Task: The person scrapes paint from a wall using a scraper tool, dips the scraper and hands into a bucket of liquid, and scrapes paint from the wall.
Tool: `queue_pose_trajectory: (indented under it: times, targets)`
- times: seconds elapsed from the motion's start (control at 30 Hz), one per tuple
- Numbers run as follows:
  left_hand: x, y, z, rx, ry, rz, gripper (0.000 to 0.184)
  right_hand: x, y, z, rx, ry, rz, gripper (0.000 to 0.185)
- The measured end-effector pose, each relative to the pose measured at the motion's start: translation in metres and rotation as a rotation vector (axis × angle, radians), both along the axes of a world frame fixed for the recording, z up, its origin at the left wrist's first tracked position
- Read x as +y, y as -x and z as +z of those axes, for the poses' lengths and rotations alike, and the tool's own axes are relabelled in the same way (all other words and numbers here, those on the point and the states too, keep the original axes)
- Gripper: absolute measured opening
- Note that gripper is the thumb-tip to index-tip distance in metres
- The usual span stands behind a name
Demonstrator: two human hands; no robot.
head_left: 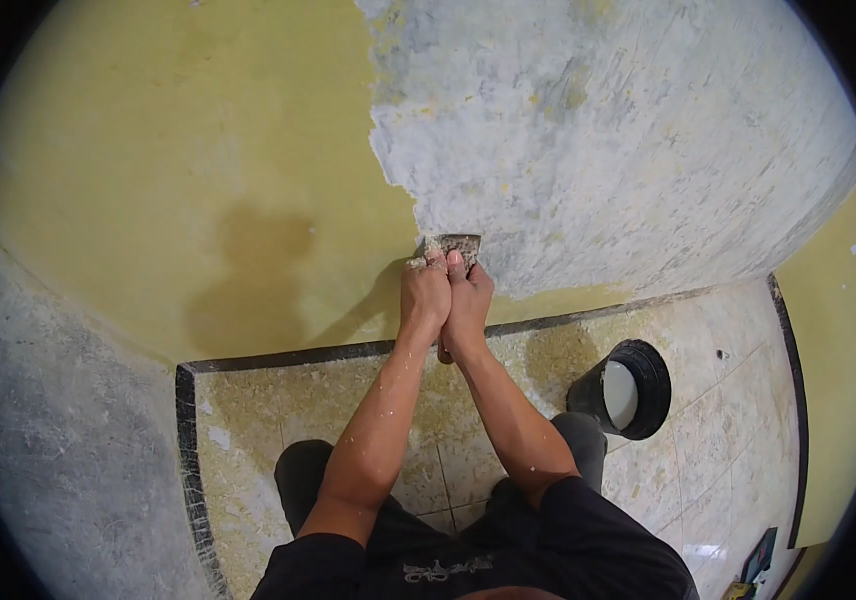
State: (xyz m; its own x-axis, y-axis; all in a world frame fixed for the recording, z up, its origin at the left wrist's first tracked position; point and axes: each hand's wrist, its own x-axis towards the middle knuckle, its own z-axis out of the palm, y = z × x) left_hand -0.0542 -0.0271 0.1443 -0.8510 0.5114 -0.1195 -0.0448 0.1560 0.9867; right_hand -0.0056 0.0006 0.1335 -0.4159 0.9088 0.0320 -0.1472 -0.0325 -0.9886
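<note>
A paint scraper point(462, 243) with a wide, flaked-over metal blade is pressed against the wall at the ragged edge of the yellow paint. My right hand point(468, 300) is closed around its handle, whose butt end pokes out below my wrists. Close against it, my left hand point(425, 298) also grips the scraper, with paint crumbs stuck on its fingers. Yellow paint point(248, 130) covers the wall to the left. On the right lies a scraped, whitish-grey surface point(588, 160) with a few yellow specks.
A black bucket point(650, 385) holding whitish liquid stands on the floor to my right. Paint flakes litter the tiled floor point(438, 470) along the dark skirting point(288, 358). A bare grey wall point(68, 440) rises at left. Some dark object point(756, 560) lies at the lower right.
</note>
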Motion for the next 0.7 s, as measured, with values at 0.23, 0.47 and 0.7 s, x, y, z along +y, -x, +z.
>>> queue_pose_trajectory:
  times: [0.23, 0.47, 0.7]
  targets:
    - [0.003, 0.006, -0.020, 0.078, -0.080, 0.097, 0.037, 0.010, 0.014, -0.019, 0.021, -0.072, -0.002, 0.030]
    - [0.002, 0.012, -0.003, -0.072, -0.047, 0.000, 0.042, 0.006, 0.004, 0.008, -0.026, -0.102, 0.012, 0.030]
    - [0.014, -0.009, -0.052, -0.002, 0.074, 0.018, 0.047, 0.023, -0.001, -0.062, -0.014, -0.004, -0.020, 0.033]
